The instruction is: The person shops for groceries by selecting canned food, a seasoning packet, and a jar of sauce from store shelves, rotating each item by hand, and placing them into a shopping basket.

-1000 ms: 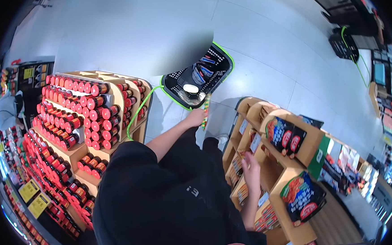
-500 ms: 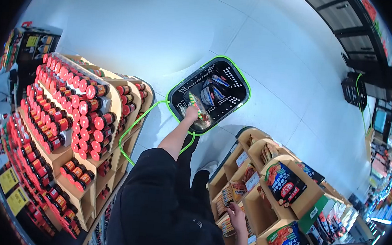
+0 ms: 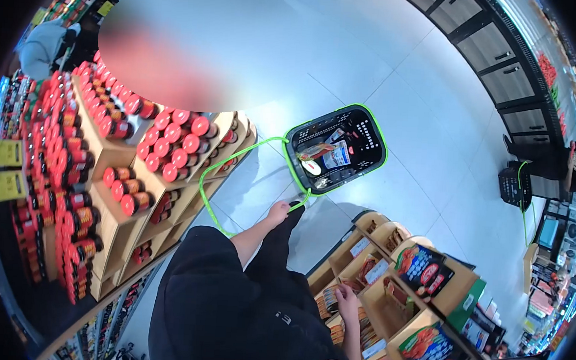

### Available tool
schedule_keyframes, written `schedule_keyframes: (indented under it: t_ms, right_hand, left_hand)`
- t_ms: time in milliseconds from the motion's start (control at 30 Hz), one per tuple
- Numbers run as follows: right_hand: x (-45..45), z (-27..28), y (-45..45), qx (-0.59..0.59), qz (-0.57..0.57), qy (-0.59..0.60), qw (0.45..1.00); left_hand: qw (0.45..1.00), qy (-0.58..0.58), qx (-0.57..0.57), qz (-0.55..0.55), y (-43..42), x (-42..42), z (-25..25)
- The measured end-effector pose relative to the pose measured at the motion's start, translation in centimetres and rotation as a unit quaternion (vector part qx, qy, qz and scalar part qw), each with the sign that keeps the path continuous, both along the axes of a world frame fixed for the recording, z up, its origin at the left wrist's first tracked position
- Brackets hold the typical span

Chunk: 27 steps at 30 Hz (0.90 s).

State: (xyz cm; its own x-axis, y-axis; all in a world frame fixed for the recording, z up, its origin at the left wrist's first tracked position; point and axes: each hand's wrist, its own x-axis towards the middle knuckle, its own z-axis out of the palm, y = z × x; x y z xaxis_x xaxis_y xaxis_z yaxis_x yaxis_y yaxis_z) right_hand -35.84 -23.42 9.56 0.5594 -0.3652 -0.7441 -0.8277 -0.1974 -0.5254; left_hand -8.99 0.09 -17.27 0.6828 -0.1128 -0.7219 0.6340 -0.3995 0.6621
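A black shopping basket (image 3: 370,160) with a bright green rim stands on the floor ahead. Inside it lie a blue-and-white packet (image 3: 336,155) and other packaged goods, one with a round pale face. Its green handle (image 3: 209,200) hangs down toward me. My left hand (image 3: 278,214) is closed round the near part of that handle, just in front of the basket. Lower right, my right hand (image 3: 348,304) is beside the low wooden shelf (image 3: 380,306), by rows of packets (image 3: 328,302). Its fingers are curled together; what they hold, if anything, is too small to make out.
Red-lidded jars (image 3: 171,143) fill a wooden display on the left. Dark food packages (image 3: 423,269) top the right shelf. At far right, a person in dark clothes (image 3: 549,166) stands by another black basket (image 3: 513,188). Dark cabinets (image 3: 484,53) line the back right.
My left hand has come out of the basket, letting go of the striped package, and now grips the green handle. My right hand stays by the shelf. The view has shifted.
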Motion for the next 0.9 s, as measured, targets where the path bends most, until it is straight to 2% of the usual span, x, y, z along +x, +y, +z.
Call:
schedule_keyframes:
  t_ms: [33,133,200,233,333,400,467,533,600,667,733,767,800,833,900]
  right_hand:
    - [-0.8,-0.3,1.4,-0.011,0.028,-0.013,0.999]
    - [-3.8,-1.3,5.2,-0.055,0.121,-0.013,0.991]
    - [-6.7,-3.1,7.8,-0.049,0.097,-0.038,0.993]
    - [-7.8,-4.4,8.9,-0.044,0.074,-0.062,0.994]
    - [-13.7,-8.5,11.4,-0.054,0.045,-0.033,0.997]
    - [-17.6,-9.6,12.6,-0.078,0.084,-0.051,0.992]
    - [-20.3,-8.8,13.3,-0.05,0.133,0.009,0.99]
    - [-24.4,-11.1,12.7,0.001,0.114,-0.03,0.993]
    - [-25.4,-11.3,12.6,-0.008,0.135,-0.005,0.991]
    - [-24.7,-11.3,12.1,-0.017,0.155,0.019,0.988]
    - [-22.7,-11.0,12.0,-0.024,0.178,0.028,0.983]
    - [-21.3,-10.8,11.9,-0.028,0.19,0.031,0.981]
    - [-19.6,-10.7,11.9,-0.036,0.206,0.03,0.977]
    - [-17.6,-10.6,12.0,-0.046,0.23,0.027,0.972]
    - [-12.8,-10.3,12.3,-0.097,0.335,-0.007,0.937]
  left_hand:
    - [0.999,0.04,-0.005,0.03,1.7,-1.8,2.5]
    - [0.999,0.04,0.015,0.017,8.4,-8.1,4.2]
    - [0.999,0.032,0.037,0.013,13.0,-12.3,5.0]
    - [0.996,0.064,0.062,-0.001,15.2,-14.1,5.6]
    - [0.988,0.11,0.107,0.007,21.6,-19.9,7.5]
    - [0.98,0.131,0.15,0.022,24.7,-20.8,8.9]
    - [0.981,0.096,0.163,0.047,27.7,-21.0,6.9]
    - [0.979,-0.006,0.193,0.069,30.6,-20.4,3.1]
    - [0.967,-0.078,0.195,0.146,31.4,-18.2,3.4]
    - [0.95,-0.04,0.099,0.294,29.5,-14.4,12.3]
    - [0.952,-0.104,0.111,0.265,30.0,-10.4,10.3]
    - [0.95,-0.18,0.105,0.233,29.7,-8.8,13.4]
    - [0.941,-0.254,0.102,0.2,29.2,-7.2,19.0]
    - [0.933,-0.307,0.062,0.177,29.4,-5.5,22.2]
    - [0.907,-0.398,0.027,0.137,30.6,-2.2,29.6]
